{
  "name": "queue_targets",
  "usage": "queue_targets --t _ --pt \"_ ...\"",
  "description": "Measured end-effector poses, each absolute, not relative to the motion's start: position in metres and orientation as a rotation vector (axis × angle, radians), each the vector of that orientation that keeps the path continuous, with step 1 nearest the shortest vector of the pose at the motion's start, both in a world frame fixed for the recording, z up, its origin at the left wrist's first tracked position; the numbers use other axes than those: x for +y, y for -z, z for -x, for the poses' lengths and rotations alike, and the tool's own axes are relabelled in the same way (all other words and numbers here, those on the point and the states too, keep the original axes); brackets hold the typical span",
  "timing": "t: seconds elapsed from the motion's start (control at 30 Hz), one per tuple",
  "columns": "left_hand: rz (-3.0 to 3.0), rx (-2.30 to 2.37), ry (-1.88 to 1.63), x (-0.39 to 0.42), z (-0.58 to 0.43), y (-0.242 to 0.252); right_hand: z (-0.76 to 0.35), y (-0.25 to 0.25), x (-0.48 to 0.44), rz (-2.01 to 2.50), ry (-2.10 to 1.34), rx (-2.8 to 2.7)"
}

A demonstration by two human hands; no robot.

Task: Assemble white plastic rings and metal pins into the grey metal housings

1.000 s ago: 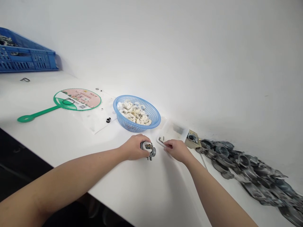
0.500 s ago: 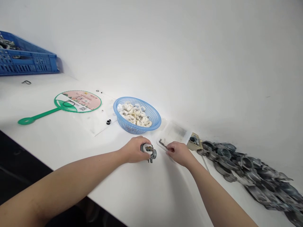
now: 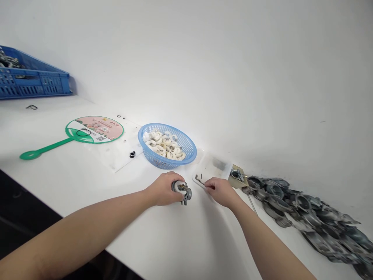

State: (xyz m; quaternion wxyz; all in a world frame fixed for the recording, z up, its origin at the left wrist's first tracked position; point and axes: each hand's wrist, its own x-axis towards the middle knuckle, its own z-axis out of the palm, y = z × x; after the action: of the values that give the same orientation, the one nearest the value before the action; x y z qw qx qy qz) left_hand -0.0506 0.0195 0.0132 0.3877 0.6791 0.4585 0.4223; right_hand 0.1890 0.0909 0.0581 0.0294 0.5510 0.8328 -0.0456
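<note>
My left hand [image 3: 165,189] is wrapped round a grey metal carburetor [image 3: 189,193], gripping it from the left side. A white plastic float [image 3: 180,186] with brassy metal bits sits on the upper part of the carburetor. Between the thumb and fingers of my right hand [image 3: 219,190] is a thin dark metal tool with a bent tip [image 3: 199,179]; its exact kind is unclear. The tool's tip lies over the near corner of a clear plastic tray [image 3: 207,167], close to a small dark pin [image 3: 201,176]. My right fingertips hide the tool's rear end.
Behind my hands stands a blue basket [image 3: 190,155] of white floats. Metal carburetor parts [image 3: 303,210] are heaped to the right, beside a small box [image 3: 239,177] with fittings. A green-handled fan [image 3: 96,130], black rings [image 3: 132,154] and a blue crate [image 3: 37,83] are on the left.
The view has shifted slightly, so everything sits a little lower. My left hand keeps its hold on the carburetor. The right hand's tool stays over the tray corner, and a small pin now shows beside its tip.
</note>
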Motion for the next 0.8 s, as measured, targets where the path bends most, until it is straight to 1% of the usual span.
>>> queue_targets --t 0.17,0.33,0.5,0.8 --pt "-1.727 1.164 -1.087 0.02 0.05 -0.013 -0.193 -0.061 0.102 -1.733 0.3 2.505" --pt "-1.732 1.158 -1.102 0.021 0.05 -0.011 -0.191 -0.063 0.113 -1.73 0.368 2.461" --pt "-1.723 1.158 -1.095 0.022 0.05 -0.009 -0.186 -0.065 0.115 -1.725 0.343 2.448" --pt "-1.761 1.162 -1.105 0.022 0.051 -0.009 -0.188 -0.06 0.122 -1.778 0.196 2.474"
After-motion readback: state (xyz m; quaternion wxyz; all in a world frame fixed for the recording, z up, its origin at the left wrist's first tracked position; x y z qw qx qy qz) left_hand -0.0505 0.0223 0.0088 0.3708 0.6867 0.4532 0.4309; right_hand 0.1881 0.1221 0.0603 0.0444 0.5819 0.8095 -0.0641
